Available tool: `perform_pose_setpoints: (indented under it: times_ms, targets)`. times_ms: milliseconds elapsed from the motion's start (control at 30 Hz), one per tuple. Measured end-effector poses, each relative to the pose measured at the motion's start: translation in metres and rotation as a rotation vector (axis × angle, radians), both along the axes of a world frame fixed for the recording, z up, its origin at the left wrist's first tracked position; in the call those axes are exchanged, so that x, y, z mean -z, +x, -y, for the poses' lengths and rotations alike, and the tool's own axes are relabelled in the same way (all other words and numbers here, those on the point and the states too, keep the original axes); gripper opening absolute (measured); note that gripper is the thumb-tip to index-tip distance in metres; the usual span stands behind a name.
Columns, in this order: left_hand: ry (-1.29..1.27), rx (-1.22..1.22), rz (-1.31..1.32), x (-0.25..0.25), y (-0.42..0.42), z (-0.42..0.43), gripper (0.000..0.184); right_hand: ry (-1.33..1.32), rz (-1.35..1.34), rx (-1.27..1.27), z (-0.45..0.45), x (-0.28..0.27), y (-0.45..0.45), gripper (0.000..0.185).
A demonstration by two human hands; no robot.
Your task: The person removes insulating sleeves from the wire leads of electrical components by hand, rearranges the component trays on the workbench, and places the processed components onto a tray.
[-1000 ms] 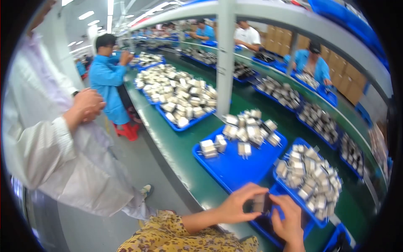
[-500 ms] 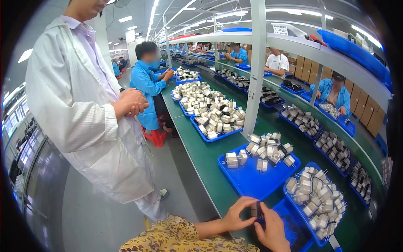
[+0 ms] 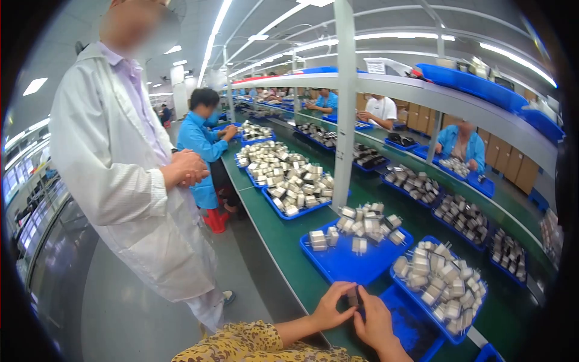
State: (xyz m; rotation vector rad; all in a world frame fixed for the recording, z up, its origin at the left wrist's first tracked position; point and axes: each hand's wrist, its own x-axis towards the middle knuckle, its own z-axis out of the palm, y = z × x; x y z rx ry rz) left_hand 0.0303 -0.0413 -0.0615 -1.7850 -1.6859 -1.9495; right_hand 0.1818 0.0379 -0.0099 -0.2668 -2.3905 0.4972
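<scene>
My left hand [image 3: 330, 309] and my right hand [image 3: 375, 320] meet low in the view, both with fingers closed around a small dark block [image 3: 353, 296]. Its exact kind is partly hidden by my fingers. Just beyond my hands lies a blue tray [image 3: 338, 262] with white plug adapters [image 3: 369, 222] with metal pins gathered toward its far side. To the right, another blue tray [image 3: 395, 279] is heaped with similar white adapters [image 3: 443, 280]. Under and beside my right hand sits a lower blue tray [image 3: 416, 329], with dark marks or bits in it.
A person in a white coat [image 3: 114, 163] stands close on the left. Farther along, a worker in blue [image 3: 202, 142] sits by more filled trays [image 3: 295, 211]. A metal post [image 3: 345, 108] rises beyond my trays. Workers and filled trays line the opposite side.
The whole view has shifted, with the trays, the post and my hands appearing farther left. Both hands still hold the dark block.
</scene>
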Motion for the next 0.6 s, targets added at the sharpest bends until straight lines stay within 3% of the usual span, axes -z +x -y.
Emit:
perform_pose_setpoints:
  times_ms: [600]
  targets:
    - [0.045,-0.089,-0.127,0.0059,-0.0012,-0.0045,0.063,-0.084,0.033,0.047,0.0033,0.0051,0.0018,0.069]
